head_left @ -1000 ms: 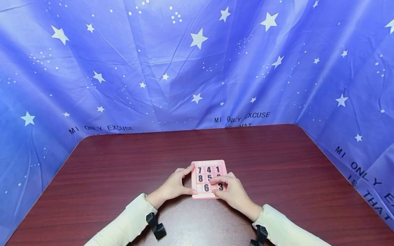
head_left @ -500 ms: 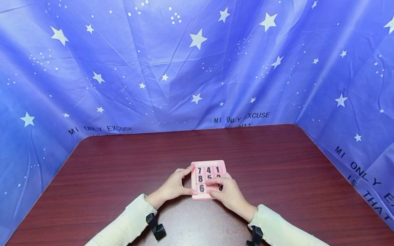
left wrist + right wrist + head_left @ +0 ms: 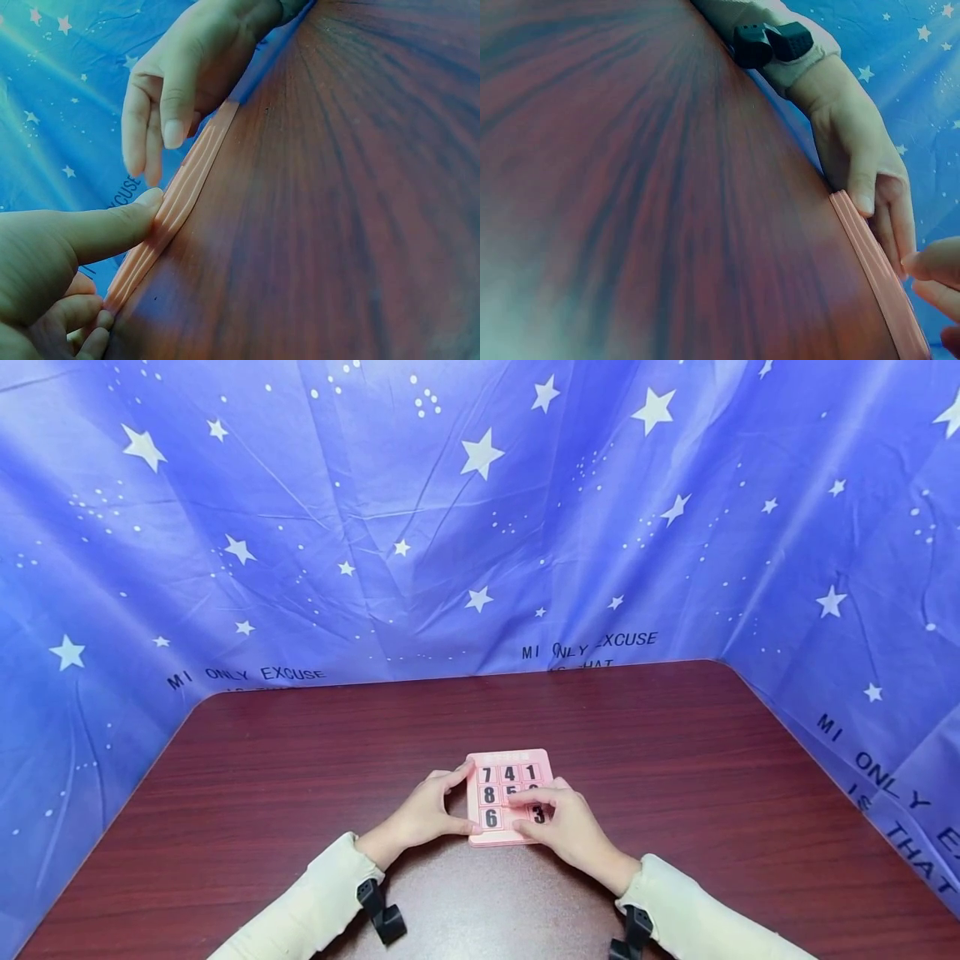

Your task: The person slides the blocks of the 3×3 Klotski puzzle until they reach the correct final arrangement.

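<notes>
A pink sliding number puzzle [image 3: 498, 797] lies flat mid-table, its tiles showing 7, 4, 1 on top, then 8, 5 and a partly covered tile. The 6 tile [image 3: 491, 818] sits in the bottom left slot, the 3 tile [image 3: 538, 814] at the bottom right. My left hand [image 3: 422, 810] grips the puzzle's left side, thumb at the lower corner and a finger at the upper. Over the lower right part is my right hand [image 3: 573, 831], thumb and fingers apart with nothing between them. In the left wrist view, the puzzle's ridged edge [image 3: 180, 199] faces the camera.
The dark red wooden table [image 3: 315, 752] surrounds the puzzle. A blue star-printed curtain [image 3: 375, 510] hangs behind it and at its sides. Black wrist devices [image 3: 381, 912] are strapped over both pale sleeves [image 3: 300, 902].
The 6 tile slid from the bottom middle to the bottom left slot under my right hand. That hand then moved back to the right. My left hand stayed in place.
</notes>
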Tool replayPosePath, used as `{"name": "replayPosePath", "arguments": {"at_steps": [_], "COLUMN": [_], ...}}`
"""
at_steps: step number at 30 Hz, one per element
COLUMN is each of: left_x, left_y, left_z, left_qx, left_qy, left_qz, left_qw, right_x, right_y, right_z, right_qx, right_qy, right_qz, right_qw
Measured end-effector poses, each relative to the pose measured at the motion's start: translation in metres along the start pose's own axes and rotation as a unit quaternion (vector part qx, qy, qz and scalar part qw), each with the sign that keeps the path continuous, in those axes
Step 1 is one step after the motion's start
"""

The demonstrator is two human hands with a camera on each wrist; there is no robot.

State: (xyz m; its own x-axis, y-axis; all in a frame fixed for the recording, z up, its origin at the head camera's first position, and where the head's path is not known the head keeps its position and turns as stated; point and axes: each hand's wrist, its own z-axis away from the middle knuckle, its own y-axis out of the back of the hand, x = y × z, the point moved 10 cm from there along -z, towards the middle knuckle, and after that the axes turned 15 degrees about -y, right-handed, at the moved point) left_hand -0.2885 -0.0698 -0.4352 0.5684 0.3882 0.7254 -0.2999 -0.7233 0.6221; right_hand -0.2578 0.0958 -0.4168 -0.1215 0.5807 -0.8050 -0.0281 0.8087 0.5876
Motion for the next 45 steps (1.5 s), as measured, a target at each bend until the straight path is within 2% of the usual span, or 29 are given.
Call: {"name": "replayPosePath", "arguments": {"at_steps": [7, 18, 35, 45], "left_x": [0.001, -0.002, 0.000, -0.001], "left_y": [0.000, 0.000, 0.000, -0.001], "left_z": [-0.001, -0.001, 0.000, 0.000], "left_qx": [-0.001, -0.001, 0.001, 0.001], "left_qy": [0.003, 0.003, 0.004, 0.007], "left_qz": [0.003, 0.002, 0.003, 0.002], "left_qw": [1.0000, 1.0000, 1.0000, 1.0000], "right_x": [0.010, 0.030, 0.032, 0.022], "right_y": [0.020, 0.032, 0.024, 0.013], "right_z": [0.000, 0.000, 0.001, 0.000], "right_qx": [0.004, -0.017, -0.012, -0.019], "right_qy": [0.005, -0.041, -0.054, -0.036], "right_qz": [-0.005, -0.019, -0.031, -0.045], "right_qw": [1.0000, 0.9988, 0.9980, 0.9982]}}
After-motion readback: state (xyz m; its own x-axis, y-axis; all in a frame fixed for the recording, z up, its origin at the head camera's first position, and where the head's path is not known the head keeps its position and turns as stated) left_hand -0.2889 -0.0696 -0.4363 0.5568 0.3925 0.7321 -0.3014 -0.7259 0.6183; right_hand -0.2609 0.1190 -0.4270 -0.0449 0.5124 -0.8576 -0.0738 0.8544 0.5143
